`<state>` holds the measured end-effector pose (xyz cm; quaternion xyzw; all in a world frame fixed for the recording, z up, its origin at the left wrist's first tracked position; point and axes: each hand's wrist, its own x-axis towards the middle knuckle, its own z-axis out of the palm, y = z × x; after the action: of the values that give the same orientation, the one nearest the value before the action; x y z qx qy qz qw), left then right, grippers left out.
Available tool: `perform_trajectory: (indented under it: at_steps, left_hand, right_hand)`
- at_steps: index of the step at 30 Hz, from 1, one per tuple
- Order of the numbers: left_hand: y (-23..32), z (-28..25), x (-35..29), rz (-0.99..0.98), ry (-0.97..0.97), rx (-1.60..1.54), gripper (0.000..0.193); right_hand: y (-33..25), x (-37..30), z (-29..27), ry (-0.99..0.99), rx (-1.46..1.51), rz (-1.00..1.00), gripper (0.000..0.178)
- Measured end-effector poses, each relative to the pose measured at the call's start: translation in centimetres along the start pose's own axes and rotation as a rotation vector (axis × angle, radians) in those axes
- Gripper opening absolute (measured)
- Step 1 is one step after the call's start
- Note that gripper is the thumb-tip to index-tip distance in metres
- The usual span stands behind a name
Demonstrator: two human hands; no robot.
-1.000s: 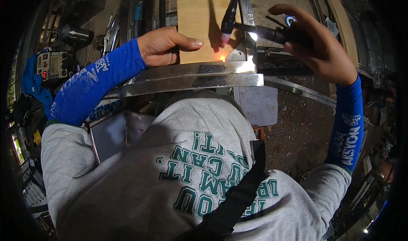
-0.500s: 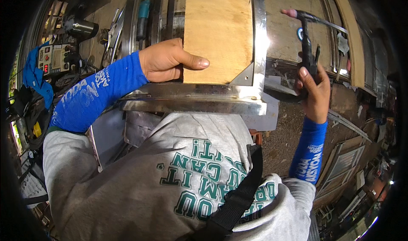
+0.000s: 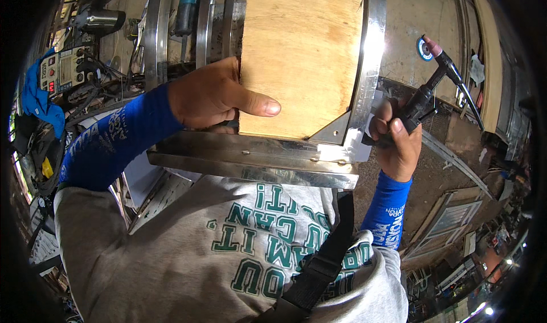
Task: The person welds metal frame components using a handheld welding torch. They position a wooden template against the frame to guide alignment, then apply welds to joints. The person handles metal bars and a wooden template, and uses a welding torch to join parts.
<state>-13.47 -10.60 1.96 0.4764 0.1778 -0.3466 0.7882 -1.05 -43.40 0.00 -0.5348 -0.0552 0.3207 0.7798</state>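
Observation:
My left hand point(image 3: 213, 98) grips the left edge of a plywood board point(image 3: 302, 55), thumb on top and fingers mostly hidden at its side and underneath. The board lies within a shiny metal frame point(image 3: 250, 155), beside a small triangular metal gusset plate point(image 3: 332, 130) with a hole at the near right corner. My right hand point(image 3: 399, 138) is closed round the black handle of a TIG welding torch point(image 3: 424, 98). Its pinkish nozzle points up and away to the far right, apart from the frame.
A welding machine point(image 3: 64, 69) with a lit display stands at the left, near a blue cloth point(image 3: 43, 103) and tangled cables. A teal power tool point(image 3: 187, 7) lies beyond the metal bars. A small blue-rimmed disc point(image 3: 423, 49) rests on the far-right surface. A louvred panel point(image 3: 450, 223) lies lower right.
My right hand has come leftward and nearer the frame's corner, and the torch has tilted to the right. The frame and board appear lower in view; my left hand keeps its grip.

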Motion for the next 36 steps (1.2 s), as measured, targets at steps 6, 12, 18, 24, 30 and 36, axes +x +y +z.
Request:
perform_trajectory:
  at_steps: [6,12,18,24,30,36]
  left_hand:
    - [-0.2,1.6,-0.6,0.091,0.034,-0.067,0.079]
    - [0.0,1.1,0.0,0.06,0.021,-0.051,0.077]
    - [-0.2,1.7,0.7,0.115,0.074,-0.131,0.079]
    - [0.0,1.6,1.6,0.162,0.029,-0.152,0.073]
    - [-0.1,1.8,1.9,0.181,0.02,-0.143,0.074]
    - [-0.3,2.2,1.8,0.2,0.02,-0.126,0.073]
  right_hand:
    - [0.1,-1.1,3.5,0.074,-0.096,0.069,0.061]
    - [0.2,-0.6,5.3,0.104,-0.201,0.117,0.051]
    - [1.9,0.1,3.6,0.08,-0.216,0.047,0.038]
    - [2.0,0.1,4.3,0.119,-0.191,0.036,0.037]
    - [2.2,-0.1,4.0,0.143,-0.17,0.04,0.035]
    - [2.7,0.4,2.7,0.149,-0.035,0.052,0.031]
